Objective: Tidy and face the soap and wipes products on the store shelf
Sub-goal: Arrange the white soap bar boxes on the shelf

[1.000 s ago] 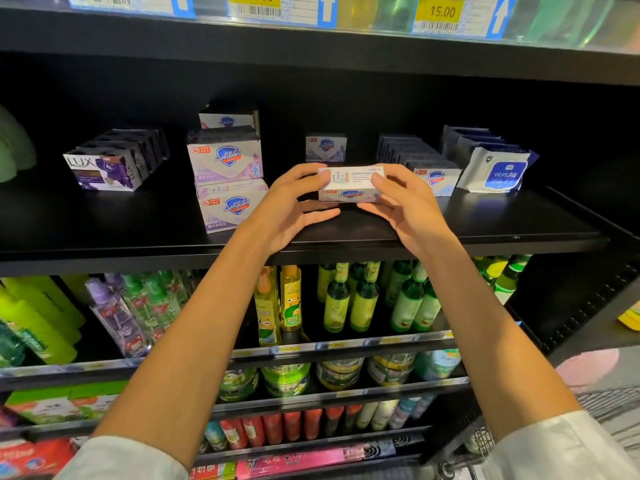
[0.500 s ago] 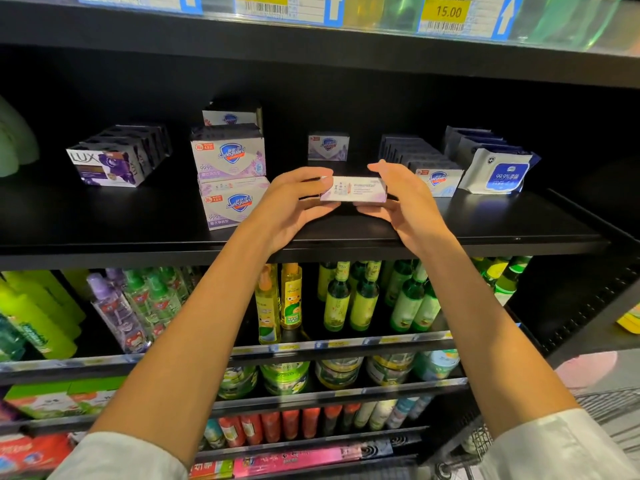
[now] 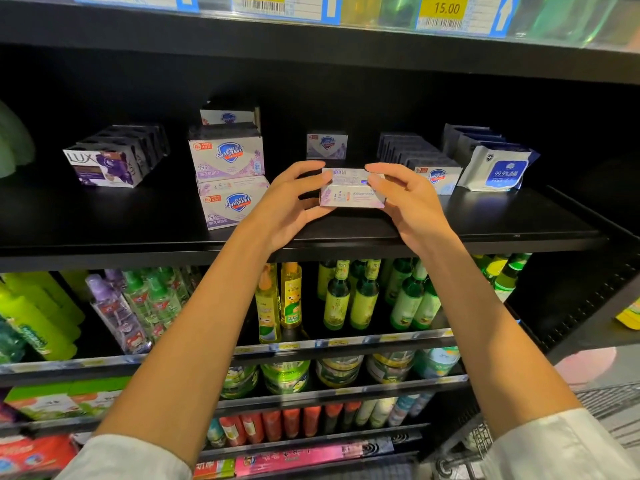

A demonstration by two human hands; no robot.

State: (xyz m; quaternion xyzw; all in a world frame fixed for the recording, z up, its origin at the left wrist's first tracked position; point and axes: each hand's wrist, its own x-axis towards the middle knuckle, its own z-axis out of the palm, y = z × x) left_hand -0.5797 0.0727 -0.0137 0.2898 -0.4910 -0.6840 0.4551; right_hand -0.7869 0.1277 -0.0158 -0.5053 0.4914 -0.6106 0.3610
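Note:
A small white and lilac soap box [image 3: 349, 190] is held just above the black shelf [image 3: 485, 223], its barcoded face turned up. My left hand [image 3: 289, 206] grips its left end and my right hand [image 3: 405, 199] grips its right end. To the left stand two stacked Safeguard soap boxes [image 3: 228, 178], with another Safeguard box [image 3: 228, 116] behind them. A single Safeguard box [image 3: 326, 144] sits further back behind the held one. A row of Safeguard boxes [image 3: 437, 177] and blue wipes packs [image 3: 498, 169] lie at the right.
A row of purple Lux soap boxes [image 3: 104, 166] sits at the shelf's left. Price labels [image 3: 446, 10] line the shelf above. Below are shelves of green and yellow bottles [image 3: 349, 299]. A wire cart [image 3: 474, 445] shows at the bottom right.
Both hands have turned the soap box over: its front face with the logo showed first, then a narrow side, and the barcoded face is now on top.

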